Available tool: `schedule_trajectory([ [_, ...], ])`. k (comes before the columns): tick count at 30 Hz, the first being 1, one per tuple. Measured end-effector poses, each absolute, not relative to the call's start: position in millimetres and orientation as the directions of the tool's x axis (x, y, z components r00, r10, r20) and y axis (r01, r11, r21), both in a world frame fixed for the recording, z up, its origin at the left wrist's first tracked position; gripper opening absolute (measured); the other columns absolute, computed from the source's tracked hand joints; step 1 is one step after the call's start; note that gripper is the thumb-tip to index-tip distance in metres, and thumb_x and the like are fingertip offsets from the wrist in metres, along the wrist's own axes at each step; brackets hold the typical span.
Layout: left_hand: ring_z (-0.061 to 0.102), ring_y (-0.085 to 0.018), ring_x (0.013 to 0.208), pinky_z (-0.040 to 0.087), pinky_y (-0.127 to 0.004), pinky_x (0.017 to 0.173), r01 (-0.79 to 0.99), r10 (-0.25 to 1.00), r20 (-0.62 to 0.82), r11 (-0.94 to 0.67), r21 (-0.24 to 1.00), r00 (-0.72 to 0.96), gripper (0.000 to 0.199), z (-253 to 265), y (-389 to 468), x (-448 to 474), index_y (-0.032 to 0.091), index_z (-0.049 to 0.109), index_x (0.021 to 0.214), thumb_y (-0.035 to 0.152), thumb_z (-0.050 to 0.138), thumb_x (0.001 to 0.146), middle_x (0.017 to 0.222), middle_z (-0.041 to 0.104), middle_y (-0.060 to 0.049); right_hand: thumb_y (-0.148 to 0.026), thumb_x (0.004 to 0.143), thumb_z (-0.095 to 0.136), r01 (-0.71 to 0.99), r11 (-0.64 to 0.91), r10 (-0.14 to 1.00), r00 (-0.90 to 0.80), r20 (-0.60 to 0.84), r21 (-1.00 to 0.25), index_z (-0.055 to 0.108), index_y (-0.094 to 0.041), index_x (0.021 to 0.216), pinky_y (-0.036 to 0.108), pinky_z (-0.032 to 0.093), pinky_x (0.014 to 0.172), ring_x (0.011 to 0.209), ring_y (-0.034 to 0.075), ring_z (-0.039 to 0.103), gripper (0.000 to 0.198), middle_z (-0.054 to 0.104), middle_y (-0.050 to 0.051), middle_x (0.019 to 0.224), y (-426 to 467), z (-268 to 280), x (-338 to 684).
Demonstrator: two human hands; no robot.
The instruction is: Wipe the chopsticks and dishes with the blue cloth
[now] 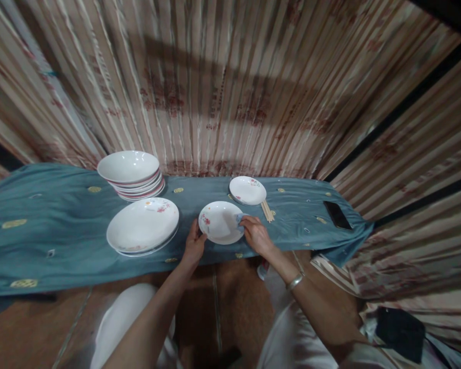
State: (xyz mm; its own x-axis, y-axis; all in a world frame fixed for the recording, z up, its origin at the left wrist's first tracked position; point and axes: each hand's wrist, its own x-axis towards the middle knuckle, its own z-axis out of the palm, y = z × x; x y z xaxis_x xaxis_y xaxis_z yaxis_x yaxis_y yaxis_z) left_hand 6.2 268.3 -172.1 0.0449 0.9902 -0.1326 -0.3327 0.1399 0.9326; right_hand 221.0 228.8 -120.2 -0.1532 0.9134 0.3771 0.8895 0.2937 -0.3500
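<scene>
A small white plate point(223, 225) with pink flowers is at the front middle of the cloth-covered table. My left hand point(195, 242) grips its left rim, thumb on the edge. At the right rim, my right hand point(256, 234) has its fingers closed on a small light-blue cloth point(238, 219), pressed against the plate's inner side. Most of the cloth is hidden under the fingers. Just beyond, a small stack of flowered plates point(248, 189) stands beside several light wooden chopsticks point(267, 211).
Left of my hands lie large flowered plates point(142, 225), stacked. Behind them stands a pile of white bowls point(129, 168) with red bands. A black phone point(337, 215) rests at the right end of the green tablecloth point(72, 225). Striped curtains point(223, 92) hang close behind.
</scene>
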Motion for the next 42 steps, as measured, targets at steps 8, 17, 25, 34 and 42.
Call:
schedule_trajectory([
  [8, 0.045, -0.023, 0.125, 0.031, -0.037, 0.107, -0.338, 0.997, -0.042, 0.061, 0.939, 0.063, 0.06, -173, 271, 6, 0.019, 0.052, 0.122, 0.013, 0.06, 0.062, 0.131, 0.055, -0.007, -0.001, 0.073, 0.042, 0.894, 0.221, 0.941, -0.091, 0.325, -0.39, 0.066, -0.018, 0.092, 0.038, 0.039, 0.097, 0.101, 0.021, 0.055, 0.035, 0.063, 0.008, 0.106, 256, -123, 229],
  [17, 0.046, -0.025, 0.124, 0.03, -0.04, 0.108, -0.355, 0.997, -0.02, 0.047, 0.934, 0.079, 0.057, -168, 267, 5, 0.017, 0.053, 0.118, 0.016, 0.062, 0.062, 0.129, 0.056, -0.009, 0.0, 0.074, 0.043, 0.908, 0.134, 0.956, -0.012, 0.294, -0.396, 0.065, -0.014, 0.093, 0.037, 0.041, 0.096, 0.102, 0.023, 0.055, 0.033, 0.062, 0.011, 0.106, 290, -122, 224],
  [25, 0.044, -0.024, 0.127, 0.03, -0.04, 0.108, -0.361, 0.997, -0.043, 0.062, 0.931, 0.061, 0.06, -173, 269, 7, 0.019, 0.052, 0.121, 0.014, 0.06, 0.062, 0.131, 0.055, -0.008, 0.002, 0.073, 0.045, 0.925, 0.118, 0.954, -0.004, 0.301, -0.362, 0.065, -0.014, 0.093, 0.037, 0.04, 0.098, 0.108, 0.023, 0.055, 0.033, 0.064, 0.012, 0.104, 314, -125, 213],
  [34, 0.048, -0.024, 0.123, 0.033, -0.04, 0.105, -0.365, 0.997, -0.048, 0.066, 0.929, 0.059, 0.061, -172, 268, 8, 0.02, 0.054, 0.119, 0.011, 0.058, 0.059, 0.127, 0.058, -0.006, 0.004, 0.072, 0.046, 0.921, 0.12, 0.97, -0.028, 0.243, -0.371, 0.065, -0.013, 0.089, 0.037, 0.038, 0.099, 0.1, 0.022, 0.06, 0.031, 0.067, 0.013, 0.1, 338, -121, 187],
  [42, 0.051, -0.024, 0.12, 0.033, -0.041, 0.106, -0.373, 0.997, -0.049, 0.066, 0.925, 0.055, 0.06, -170, 267, 8, 0.019, 0.055, 0.119, 0.01, 0.056, 0.059, 0.125, 0.06, -0.007, 0.003, 0.072, 0.043, 0.873, 0.211, 0.959, -0.099, 0.264, -0.439, 0.064, -0.012, 0.09, 0.035, 0.04, 0.096, 0.099, 0.021, 0.058, 0.031, 0.066, 0.014, 0.1, 349, -127, 157],
])
